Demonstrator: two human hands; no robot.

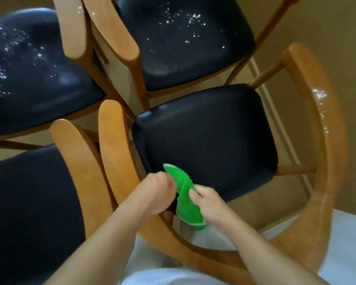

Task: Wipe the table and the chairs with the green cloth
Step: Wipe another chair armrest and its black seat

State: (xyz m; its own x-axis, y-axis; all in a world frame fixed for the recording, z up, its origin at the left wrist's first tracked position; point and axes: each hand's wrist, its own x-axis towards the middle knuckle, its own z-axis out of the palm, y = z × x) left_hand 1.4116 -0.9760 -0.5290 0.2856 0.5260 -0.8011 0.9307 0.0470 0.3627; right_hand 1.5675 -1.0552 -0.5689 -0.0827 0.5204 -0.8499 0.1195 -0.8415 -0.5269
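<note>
Gripping the green cloth (184,194), left hand (159,192) and right hand (209,204) both apparently pinched it above the nearest chair's (210,140) seat.

Green cloth (185,197) between both hands, above near chair seat (210,138).

No text, label, brand, number or sign can be read anywhere in this view.
</note>
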